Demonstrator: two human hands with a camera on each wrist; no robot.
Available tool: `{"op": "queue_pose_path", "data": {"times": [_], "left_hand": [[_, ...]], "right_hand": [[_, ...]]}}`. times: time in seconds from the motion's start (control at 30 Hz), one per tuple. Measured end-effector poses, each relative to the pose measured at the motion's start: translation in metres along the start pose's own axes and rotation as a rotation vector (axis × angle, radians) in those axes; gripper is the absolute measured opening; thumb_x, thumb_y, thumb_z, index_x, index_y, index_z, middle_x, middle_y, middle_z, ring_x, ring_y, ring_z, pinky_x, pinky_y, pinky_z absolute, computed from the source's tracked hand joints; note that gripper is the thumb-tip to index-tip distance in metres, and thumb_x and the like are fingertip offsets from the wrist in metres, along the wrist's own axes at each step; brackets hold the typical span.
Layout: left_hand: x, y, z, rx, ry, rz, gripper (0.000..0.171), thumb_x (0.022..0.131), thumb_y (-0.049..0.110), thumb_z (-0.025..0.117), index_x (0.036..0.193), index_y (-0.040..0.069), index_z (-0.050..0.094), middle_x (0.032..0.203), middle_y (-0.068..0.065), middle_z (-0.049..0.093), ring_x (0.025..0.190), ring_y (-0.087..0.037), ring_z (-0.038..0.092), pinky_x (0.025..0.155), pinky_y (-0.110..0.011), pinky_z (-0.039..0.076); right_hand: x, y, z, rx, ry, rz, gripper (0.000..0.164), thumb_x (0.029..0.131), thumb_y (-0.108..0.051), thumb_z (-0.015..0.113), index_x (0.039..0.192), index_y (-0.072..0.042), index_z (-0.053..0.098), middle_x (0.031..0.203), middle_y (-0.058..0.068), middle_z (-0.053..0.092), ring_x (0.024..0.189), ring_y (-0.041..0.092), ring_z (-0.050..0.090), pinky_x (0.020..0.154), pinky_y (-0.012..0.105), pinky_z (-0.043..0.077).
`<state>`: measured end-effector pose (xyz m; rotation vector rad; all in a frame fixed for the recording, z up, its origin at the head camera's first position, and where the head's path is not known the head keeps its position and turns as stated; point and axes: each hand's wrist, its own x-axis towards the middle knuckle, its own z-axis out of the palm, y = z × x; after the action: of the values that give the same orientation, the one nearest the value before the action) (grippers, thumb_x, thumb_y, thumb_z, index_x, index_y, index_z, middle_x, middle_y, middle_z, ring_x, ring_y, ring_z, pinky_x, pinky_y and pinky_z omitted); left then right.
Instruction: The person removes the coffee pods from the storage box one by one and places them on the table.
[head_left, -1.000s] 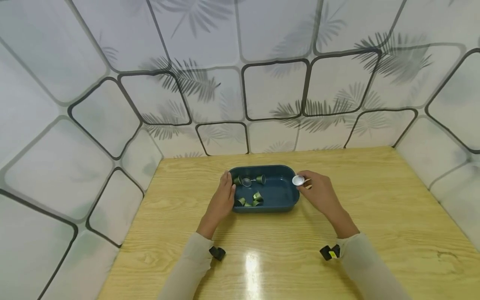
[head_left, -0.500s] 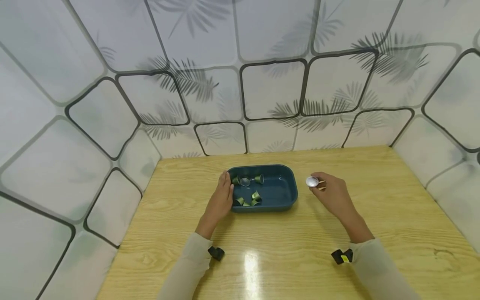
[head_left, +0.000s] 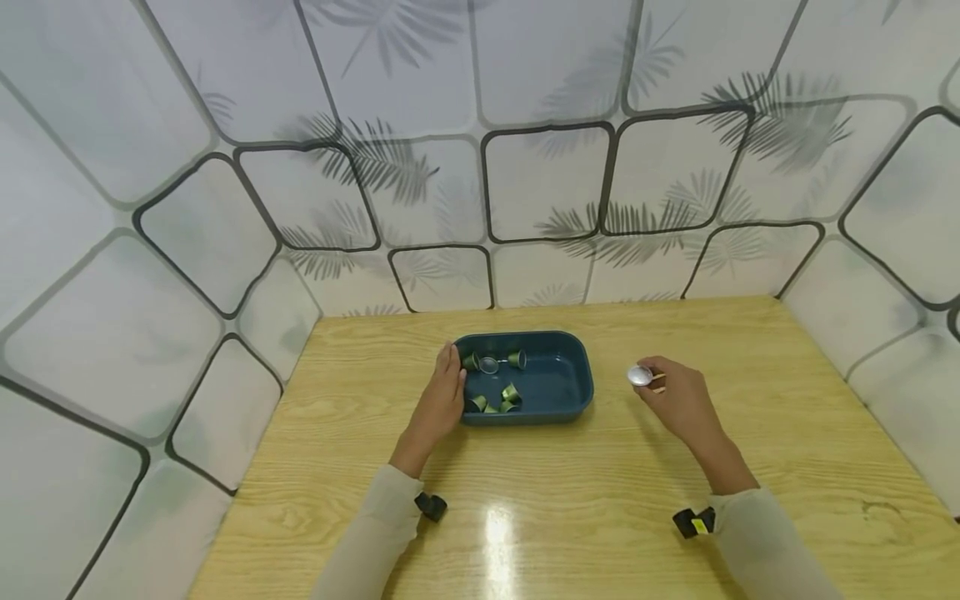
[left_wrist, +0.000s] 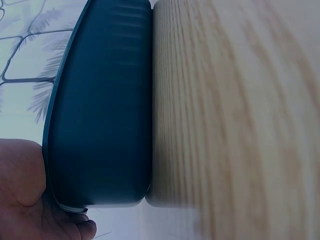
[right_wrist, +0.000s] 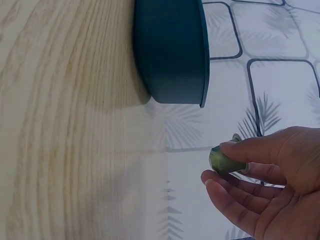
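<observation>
Two light sleeves (head_left: 765,533) reach in from the bottom edge of the frame, with a small black device (head_left: 693,522) at each wrist. The right forearm slants up and leftward; the right hand (head_left: 678,404), right of centre, pinches a green capsule (right_wrist: 222,161) between thumb and fingers. The left forearm slants up and rightward, and the left hand (head_left: 438,396) lies against the left end of a dark blue dish (head_left: 551,390), its fingers straight and close together.

The held capsule has a tapering green body and a round silvery lid, which faces the head camera. It is raised over the wood-grain table (head_left: 600,508), near the dish's right end but apart from it.

The dish sits just below the frame's centre. Four green capsules (head_left: 510,392) cluster at its front left; two more lie towards the back, a clear-looking round piece (head_left: 489,365) between them, its kind unclear. The left hand partly hides that end. Beyond rises a pale leaf-patterned wall (head_left: 551,183).
</observation>
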<state>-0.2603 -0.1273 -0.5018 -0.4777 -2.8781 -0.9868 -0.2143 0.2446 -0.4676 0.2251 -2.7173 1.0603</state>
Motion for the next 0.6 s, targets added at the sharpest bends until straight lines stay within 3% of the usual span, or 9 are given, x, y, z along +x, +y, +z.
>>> {"op": "queue_pose_path", "data": {"times": [0.6], "left_hand": [[0.000, -0.002, 0.001, 0.010, -0.002, 0.010, 0.055, 0.113, 0.014, 0.033, 0.158, -0.010, 0.013, 0.167, -0.025, 0.005, 0.154, -0.040, 0.011, 0.119, -0.053, 0.025]], "right_hand": [[-0.001, 0.027, 0.007, -0.125, -0.066, 0.017, 0.028, 0.094, -0.002, 0.071, 0.117, 0.012, 0.064, 0.098, 0.026, 0.070, 0.084, 0.036, 0.068, 0.069, 0.050, 0.056]]}}
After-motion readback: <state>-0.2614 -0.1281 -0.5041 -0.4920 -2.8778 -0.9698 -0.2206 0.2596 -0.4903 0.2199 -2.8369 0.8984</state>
